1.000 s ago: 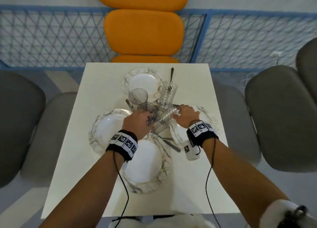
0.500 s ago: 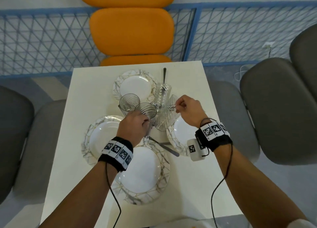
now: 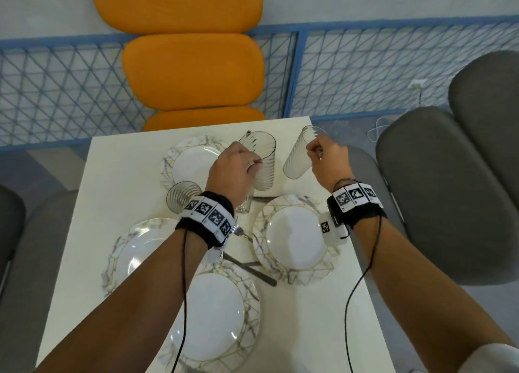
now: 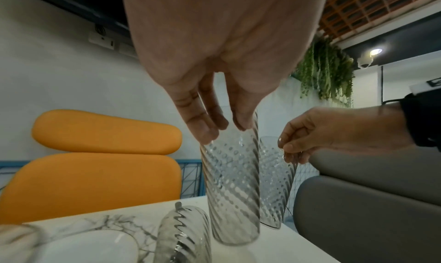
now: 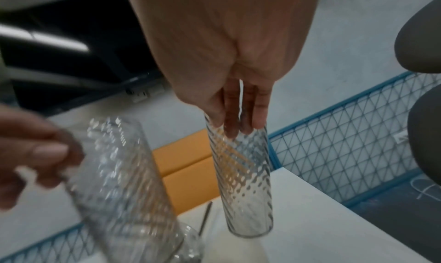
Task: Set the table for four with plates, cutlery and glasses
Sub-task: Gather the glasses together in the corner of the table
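Over the far end of the worktop, left hand pinched a ribbed glass by its rim, right hand pinched a second glass, both clear of the surface. Third glass stood beside the left wrist. Four plates sat clustered mid-worktop, cutlery lying between them.

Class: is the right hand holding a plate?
No. The right hand pinches a ribbed glass by its rim, above the table.
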Demonstrator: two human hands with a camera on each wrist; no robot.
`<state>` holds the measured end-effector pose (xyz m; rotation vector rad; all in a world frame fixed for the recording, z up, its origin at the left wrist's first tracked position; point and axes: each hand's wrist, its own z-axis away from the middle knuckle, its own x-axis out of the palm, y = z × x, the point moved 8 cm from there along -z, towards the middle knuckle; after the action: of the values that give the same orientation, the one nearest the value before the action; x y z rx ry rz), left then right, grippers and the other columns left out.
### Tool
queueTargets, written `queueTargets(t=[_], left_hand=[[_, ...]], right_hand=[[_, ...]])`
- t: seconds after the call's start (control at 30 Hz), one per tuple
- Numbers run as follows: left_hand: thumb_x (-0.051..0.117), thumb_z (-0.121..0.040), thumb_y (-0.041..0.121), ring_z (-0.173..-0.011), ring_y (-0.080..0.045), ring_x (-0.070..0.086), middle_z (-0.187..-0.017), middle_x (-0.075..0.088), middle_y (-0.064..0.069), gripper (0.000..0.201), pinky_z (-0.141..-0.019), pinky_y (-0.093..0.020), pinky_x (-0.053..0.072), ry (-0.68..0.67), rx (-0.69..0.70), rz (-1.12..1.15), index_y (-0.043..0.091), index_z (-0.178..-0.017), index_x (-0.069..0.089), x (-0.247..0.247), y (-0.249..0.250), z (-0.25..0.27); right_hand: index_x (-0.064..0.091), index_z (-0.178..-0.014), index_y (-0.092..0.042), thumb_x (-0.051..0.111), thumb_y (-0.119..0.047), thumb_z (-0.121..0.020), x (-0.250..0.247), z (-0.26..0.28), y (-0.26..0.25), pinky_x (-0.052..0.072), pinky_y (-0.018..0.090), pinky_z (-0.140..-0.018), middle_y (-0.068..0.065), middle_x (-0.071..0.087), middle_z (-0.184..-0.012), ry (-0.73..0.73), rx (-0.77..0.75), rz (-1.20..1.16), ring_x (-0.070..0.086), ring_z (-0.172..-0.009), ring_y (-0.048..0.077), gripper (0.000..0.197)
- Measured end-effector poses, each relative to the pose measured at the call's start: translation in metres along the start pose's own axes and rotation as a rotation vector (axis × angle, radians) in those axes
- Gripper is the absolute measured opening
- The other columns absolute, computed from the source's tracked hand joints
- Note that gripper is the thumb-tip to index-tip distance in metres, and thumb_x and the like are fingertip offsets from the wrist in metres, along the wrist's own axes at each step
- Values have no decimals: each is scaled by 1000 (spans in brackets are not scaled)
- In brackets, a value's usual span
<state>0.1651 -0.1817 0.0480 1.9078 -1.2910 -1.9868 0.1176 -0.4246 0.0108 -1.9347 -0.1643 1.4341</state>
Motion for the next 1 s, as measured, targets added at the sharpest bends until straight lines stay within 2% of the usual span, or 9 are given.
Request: queueTargets(t=[0.1, 0.23, 0.33, 0.47, 0.57, 0.7, 0.87, 1.0], left_hand=[[73, -95, 18, -103, -26, 63, -109, 65, -9, 19, -90, -43, 56, -11, -26, 8, 8, -109, 79, 23, -2, -22], [73, -94, 15, -104, -31, 65, -113, 66, -13, 18, -90, -45, 57, -45, -80, -34, 6, -108, 79, 63, -7, -58], [71, -95, 14, -104, -34, 65, -116, 65, -16, 18, -90, -45, 56, -57, -115, -70, 4, -108, 79, 82, -16, -80], [70, -96, 15, -104, -37, 65, -118, 64, -18, 20, -90, -47, 56, -86, -150, -122, 2, -108, 79, 104, -33, -103], [69, -97, 17, -108, -36, 63, -120, 62, -19, 21, -90, -44, 55, -93, -157, -145, 3, -111, 78, 112, -37, -120], [67, -99, 20, -111, -35, 61, -122, 61, -18, 22, -83, -39, 51, -97, -132, -197, 5, -111, 77, 117, -34, -142], [65, -100, 19, -111, -35, 62, -139, 58, -18, 20, -78, -36, 49, -87, -138, -238, 6, -109, 77, 118, -31, -157], [64, -100, 19, -109, -34, 61, -124, 63, -14, 19, -75, -40, 49, -79, -122, -261, 9, -109, 77, 117, -31, -160]], right_hand=[[67, -99, -17, 64, -11, -92, 21, -10, 10, 54, 34, -84, 7, 70, -100, -46, 6, 48, 64, -93, 24, 9], [68, -101, -12, 61, -12, -94, 36, -31, 22, 56, 43, -80, 15, 64, -104, -70, -9, 86, 62, -87, 31, 10], [68, -105, -9, 58, -12, -97, 44, -46, 26, 56, 44, -79, 17, 60, -107, -95, -14, 130, 61, -86, 35, 13], [67, -106, -9, 56, -10, -97, 57, -64, 32, 56, 44, -80, 15, 59, -108, -130, -15, 154, 60, -87, 32, 15], [68, -107, -8, 55, -9, -97, 64, -78, 30, 55, 42, -81, 14, 61, -108, -129, -39, 151, 60, -89, 32, 16], [69, -104, -9, 56, -9, -95, 70, -97, 24, 55, 43, -81, 13, 62, -106, -114, -67, 153, 61, -89, 31, 16], [70, -107, -9, 55, -10, -96, 69, -110, 20, 55, 41, -79, 15, 63, -110, -100, -72, 183, 62, -93, 32, 18], [70, -112, -12, 58, -12, -96, 65, -110, 17, 54, 42, -84, 14, 64, -115, -68, -75, 194, 62, -99, 35, 20]])
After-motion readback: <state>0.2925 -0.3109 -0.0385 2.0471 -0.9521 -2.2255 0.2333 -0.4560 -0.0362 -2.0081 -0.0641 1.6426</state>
